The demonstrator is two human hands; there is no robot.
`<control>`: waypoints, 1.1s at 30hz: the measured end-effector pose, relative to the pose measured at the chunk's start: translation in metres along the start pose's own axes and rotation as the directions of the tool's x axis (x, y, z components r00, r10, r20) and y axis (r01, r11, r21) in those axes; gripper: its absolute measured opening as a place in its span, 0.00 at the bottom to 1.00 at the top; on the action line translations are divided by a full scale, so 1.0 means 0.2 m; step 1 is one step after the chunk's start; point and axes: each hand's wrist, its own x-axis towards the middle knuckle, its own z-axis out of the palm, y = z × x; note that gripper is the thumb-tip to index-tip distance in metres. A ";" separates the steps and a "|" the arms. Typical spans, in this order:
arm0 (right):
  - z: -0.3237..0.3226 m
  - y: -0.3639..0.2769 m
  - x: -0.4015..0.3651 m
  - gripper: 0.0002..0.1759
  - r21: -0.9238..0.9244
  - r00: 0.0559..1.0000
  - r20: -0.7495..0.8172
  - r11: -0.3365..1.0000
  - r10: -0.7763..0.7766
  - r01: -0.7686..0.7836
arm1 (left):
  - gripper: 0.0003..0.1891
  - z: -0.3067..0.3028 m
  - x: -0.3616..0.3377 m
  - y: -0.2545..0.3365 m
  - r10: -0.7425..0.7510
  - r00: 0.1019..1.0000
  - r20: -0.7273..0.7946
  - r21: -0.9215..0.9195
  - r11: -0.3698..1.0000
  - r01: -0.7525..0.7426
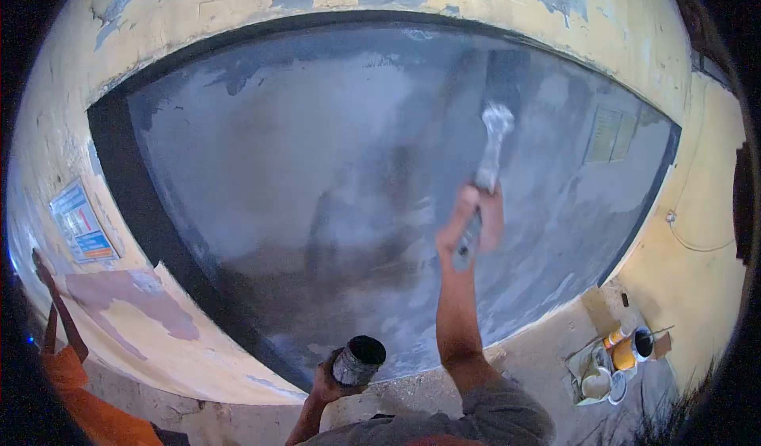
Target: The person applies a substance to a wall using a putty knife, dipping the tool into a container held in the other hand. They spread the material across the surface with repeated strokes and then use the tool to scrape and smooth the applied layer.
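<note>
My right hand (473,220) is raised in front of a large grey panel (285,137) on the wall, its fingers wrapped round a paintbrush (493,145). Motion smears the brush, whose pale broad end points up towards a darker strip on the panel. Lower down, my left hand (326,382) grips a paint-stained tin (359,360) with a dark inside, held tilted near the panel's bottom edge. A dark painted border runs along the panel's left and top sides.
Yellow wall (190,18) with peeling paint surrounds the panel. A sign (82,221) hangs at left, above a person in orange (91,402) with a raised arm. At lower right, several paint containers (624,356) stand on the ground. A cable (697,248) hangs on the right wall.
</note>
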 end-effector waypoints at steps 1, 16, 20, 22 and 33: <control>0.06 -0.07 0.07 0.10 -0.183 0.921 0.177 0.908 -0.347 0.377 | 0.50 -0.02 -0.01 -0.02 0.007 1.000 -0.013 -0.006 1.000 -0.007; 0.20 -0.20 -0.05 0.11 -0.138 0.875 0.478 0.990 0.078 -0.013 | 0.50 -0.36 -0.23 -0.55 -0.114 0.993 0.031 -0.230 0.966 0.118; 0.34 -0.24 0.04 0.12 0.110 0.699 0.691 0.930 0.183 -0.352 | 0.48 -0.23 -0.21 -0.91 -0.430 0.882 0.190 -0.852 0.375 0.366; 0.41 -0.27 0.00 0.12 0.133 0.655 0.753 0.989 -0.060 -0.063 | 0.48 -0.21 -0.21 -0.89 -0.422 0.885 0.195 -0.847 0.383 0.369; 0.13 -0.33 0.00 0.11 0.211 0.789 0.465 0.815 0.402 -0.539 | 0.46 -0.16 -0.24 -0.34 -0.212 0.975 -0.067 -0.445 0.881 0.161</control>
